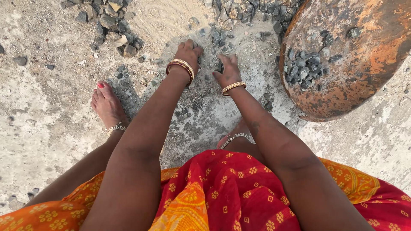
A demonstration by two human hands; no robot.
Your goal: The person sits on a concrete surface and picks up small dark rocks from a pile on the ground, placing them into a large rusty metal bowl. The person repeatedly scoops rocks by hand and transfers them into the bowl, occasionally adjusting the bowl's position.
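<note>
- Stones [214, 47], small grey chips, lie scattered on the concrete ground [51, 128] just left of the rusty round pan [364, 64], and both hands are down among them.
- Left hand [188, 52], from the head view, lies knuckles-up on the chips farther from the pan, its fingers curled down into them; whether any stone is caught underneath I cannot tell.
- Right hand [227, 68], nearer the pan, has its fingers closed around a dark stone [218, 67] at the edge of the scatter.
- Progress, judged from this view: a small heap of chips [302, 68] already sits in the pan, near its left rim, while far more lie loose on the ground to the pan's left and up along the top edge.
- Counts: one pan, two hands, two bare feet [107, 105], each with an anklet; bangles on both wrists; the chips are too many to count.
</note>
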